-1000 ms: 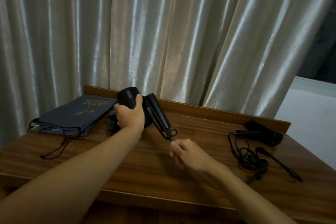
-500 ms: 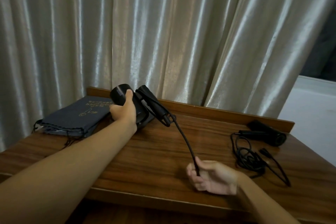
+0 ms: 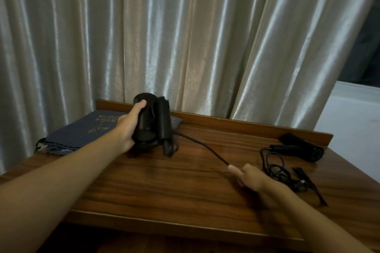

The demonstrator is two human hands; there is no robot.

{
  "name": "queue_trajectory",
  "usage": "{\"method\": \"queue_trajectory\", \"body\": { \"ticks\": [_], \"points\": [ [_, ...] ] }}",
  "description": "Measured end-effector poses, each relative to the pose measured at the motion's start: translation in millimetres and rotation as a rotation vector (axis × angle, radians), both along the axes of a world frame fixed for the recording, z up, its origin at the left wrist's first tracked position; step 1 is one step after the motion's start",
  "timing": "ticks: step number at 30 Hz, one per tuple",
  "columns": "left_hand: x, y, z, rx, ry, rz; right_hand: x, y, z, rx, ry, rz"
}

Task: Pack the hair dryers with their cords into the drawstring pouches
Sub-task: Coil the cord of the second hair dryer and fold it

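Observation:
My left hand [image 3: 128,129] grips the barrel of a black folded hair dryer [image 3: 153,124], held just above the wooden table [image 3: 185,187] near its back left. The dryer's black cord [image 3: 202,146] runs taut from the handle down to my right hand [image 3: 249,176], which pinches it low over the table's front right part. A dark blue drawstring pouch [image 3: 88,129] with gold print lies flat behind my left hand. A second black hair dryer [image 3: 301,147] lies at the back right, its cord [image 3: 283,172] loosely piled in front of it.
A raised wooden lip [image 3: 236,124] runs along the table's back edge. Shiny grey curtains [image 3: 185,37] hang right behind it. A white wall or sill [image 3: 353,113] stands at the right. The table's front edge lies near my forearms.
My left hand turned the dryer so its handle points down and lowered it a little. My right hand slid farther right along the cord, pulling it straight.

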State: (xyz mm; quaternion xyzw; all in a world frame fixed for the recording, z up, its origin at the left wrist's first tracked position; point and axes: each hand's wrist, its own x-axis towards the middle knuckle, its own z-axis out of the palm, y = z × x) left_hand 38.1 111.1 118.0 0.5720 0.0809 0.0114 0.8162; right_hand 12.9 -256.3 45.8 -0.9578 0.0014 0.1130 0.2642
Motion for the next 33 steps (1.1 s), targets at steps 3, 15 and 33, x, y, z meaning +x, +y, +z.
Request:
{"method": "queue_trajectory", "body": {
  "ticks": [3, 15, 33],
  "points": [
    [-6, 15, 9, 0.444, -0.042, -0.310, 23, -10, 26, 0.023, -0.054, -0.056],
    [-12, -27, -11, 1.472, -0.241, -0.297, 32, 23, 137, 0.228, -0.629, -0.172],
    [29, -44, -22, 0.124, 0.208, 0.430, -51, 74, 63, 0.534, 0.053, 0.518]
  ]
}}
